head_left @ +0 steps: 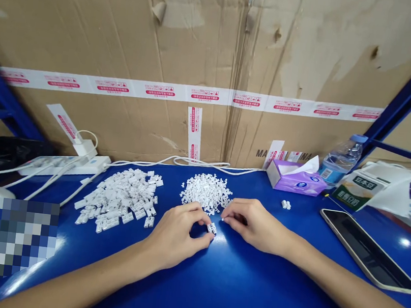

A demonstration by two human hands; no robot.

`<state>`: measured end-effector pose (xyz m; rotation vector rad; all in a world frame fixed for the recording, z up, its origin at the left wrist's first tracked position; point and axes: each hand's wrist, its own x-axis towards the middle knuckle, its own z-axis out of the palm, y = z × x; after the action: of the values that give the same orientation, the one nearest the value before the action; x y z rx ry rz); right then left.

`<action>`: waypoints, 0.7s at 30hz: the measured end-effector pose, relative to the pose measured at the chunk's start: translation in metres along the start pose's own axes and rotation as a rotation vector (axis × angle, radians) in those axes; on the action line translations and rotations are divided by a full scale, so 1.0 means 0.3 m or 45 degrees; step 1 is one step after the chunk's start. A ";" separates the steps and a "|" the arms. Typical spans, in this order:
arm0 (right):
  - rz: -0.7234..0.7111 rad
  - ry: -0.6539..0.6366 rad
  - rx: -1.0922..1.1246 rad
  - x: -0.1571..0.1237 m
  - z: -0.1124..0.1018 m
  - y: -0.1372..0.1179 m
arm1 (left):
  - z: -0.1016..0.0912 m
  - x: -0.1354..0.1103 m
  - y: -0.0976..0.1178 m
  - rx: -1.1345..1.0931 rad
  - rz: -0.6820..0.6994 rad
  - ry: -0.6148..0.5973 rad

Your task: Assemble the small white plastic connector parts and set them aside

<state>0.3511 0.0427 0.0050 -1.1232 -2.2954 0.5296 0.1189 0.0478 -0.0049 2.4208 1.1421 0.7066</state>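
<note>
- Lower centre, I saw the left hand [176,230] pinching a white, boxy block [212,228] with dark slots.
- Just right, the right hand [256,225] pinched a tiny white bit [223,219].

On a blue surface [219,294], the left hand's grip [177,232] pinches a white slotted piece [212,228] between thumb and finger. Near it, the right hand's grip [256,226] holds a tiny white part [223,219] beside a pile of small white parts [206,191]. A heap of slotted pieces [122,194] lies left; a tissue box [294,185] and phone [369,249], right.
</note>
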 end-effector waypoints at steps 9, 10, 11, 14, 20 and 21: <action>0.096 -0.019 0.336 -0.013 0.030 -0.042 | 0.006 -0.013 -0.004 -0.034 0.079 0.067; 0.112 -0.029 0.371 -0.014 0.033 -0.042 | 0.008 -0.014 -0.006 -0.030 0.091 0.073; 0.123 -0.039 0.394 -0.014 0.035 -0.042 | 0.010 -0.015 -0.008 -0.026 0.105 0.077; 0.144 -0.049 0.410 -0.017 0.044 -0.043 | 0.016 -0.018 -0.015 -0.015 0.162 0.103; 0.164 -0.064 0.466 -0.018 0.061 -0.055 | 0.031 -0.021 -0.024 -0.002 0.313 0.184; 0.171 -0.067 0.484 -0.018 0.062 -0.057 | 0.032 -0.022 -0.025 0.003 0.324 0.192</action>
<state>0.3322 0.0263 -0.0017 -1.0843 -2.0527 1.0093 0.1164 0.0459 -0.0184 2.5783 0.8951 0.9808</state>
